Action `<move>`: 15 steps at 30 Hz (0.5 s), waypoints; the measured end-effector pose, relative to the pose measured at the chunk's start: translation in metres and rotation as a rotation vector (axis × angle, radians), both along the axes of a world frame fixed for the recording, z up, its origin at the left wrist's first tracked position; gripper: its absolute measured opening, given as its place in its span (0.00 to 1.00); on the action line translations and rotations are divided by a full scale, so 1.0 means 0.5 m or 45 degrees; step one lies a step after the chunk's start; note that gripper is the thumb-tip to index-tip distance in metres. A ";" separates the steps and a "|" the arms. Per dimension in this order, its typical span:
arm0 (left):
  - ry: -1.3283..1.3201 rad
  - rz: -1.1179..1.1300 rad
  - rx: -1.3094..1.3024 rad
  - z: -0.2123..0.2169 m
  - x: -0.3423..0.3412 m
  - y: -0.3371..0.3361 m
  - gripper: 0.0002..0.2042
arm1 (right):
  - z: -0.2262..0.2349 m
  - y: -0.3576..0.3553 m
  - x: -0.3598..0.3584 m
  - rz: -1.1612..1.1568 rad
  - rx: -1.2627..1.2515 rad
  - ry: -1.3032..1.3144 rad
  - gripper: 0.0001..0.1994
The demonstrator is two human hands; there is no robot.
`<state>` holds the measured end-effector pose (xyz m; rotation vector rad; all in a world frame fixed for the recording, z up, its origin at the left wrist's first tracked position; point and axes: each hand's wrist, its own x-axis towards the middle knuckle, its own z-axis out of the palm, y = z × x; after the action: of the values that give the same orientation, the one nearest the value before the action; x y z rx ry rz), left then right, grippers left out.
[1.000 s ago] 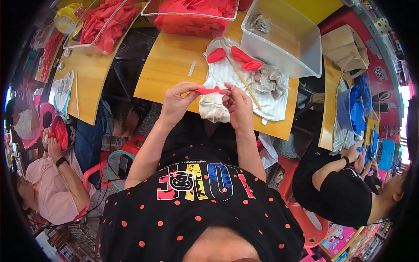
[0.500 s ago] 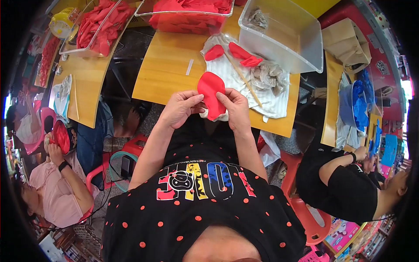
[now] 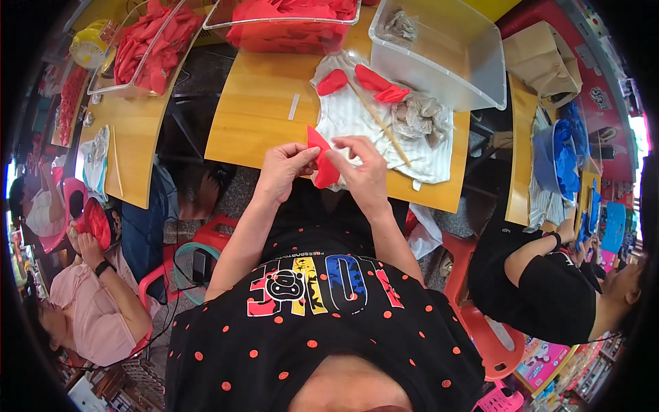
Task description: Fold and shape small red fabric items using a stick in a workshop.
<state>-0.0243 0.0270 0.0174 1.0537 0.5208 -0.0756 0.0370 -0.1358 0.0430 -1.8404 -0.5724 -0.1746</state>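
Observation:
Above my lap, just off the near table edge, a limp red petal-shaped piece (image 3: 322,177) hangs folded narrow between my hands. My left hand (image 3: 283,168) pinches its left side between thumb and fingers. On its right side lies the thumb of my right hand (image 3: 365,172), with the index finger raised and curved; the other fingertips are partly hidden. A striped white cloth (image 3: 336,113) covers part of the table beyond. On that cloth rest two more red pieces (image 3: 333,82), a thin wooden stick (image 3: 386,130) and a crumpled greyish bundle (image 3: 419,118).
Clear bins of red pieces (image 3: 295,34) stand at the back and left. An almost bare clear bin (image 3: 439,75) is at back right. A white strip (image 3: 294,106) lies on the wooden table (image 3: 254,89). People work at either side; the right one is near a blue tub (image 3: 546,161).
The red piece, spread flat before, is now folded narrower. My right index finger has lifted away from it. The whole view has shifted slightly.

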 end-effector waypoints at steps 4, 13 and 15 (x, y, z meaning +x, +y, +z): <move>-0.001 -0.059 0.006 0.007 -0.002 -0.004 0.07 | -0.007 0.010 -0.010 0.157 0.008 0.437 0.07; -0.076 -0.066 0.119 0.001 -0.009 -0.003 0.07 | -0.044 0.014 -0.010 0.154 0.272 0.705 0.07; -0.119 -0.044 0.232 0.001 -0.007 -0.009 0.07 | -0.033 0.017 -0.014 0.123 0.178 0.615 0.06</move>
<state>-0.0278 0.0227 0.0179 1.2379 0.4310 -0.0092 0.0302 -0.1273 0.0265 -1.6367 -0.2992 0.2830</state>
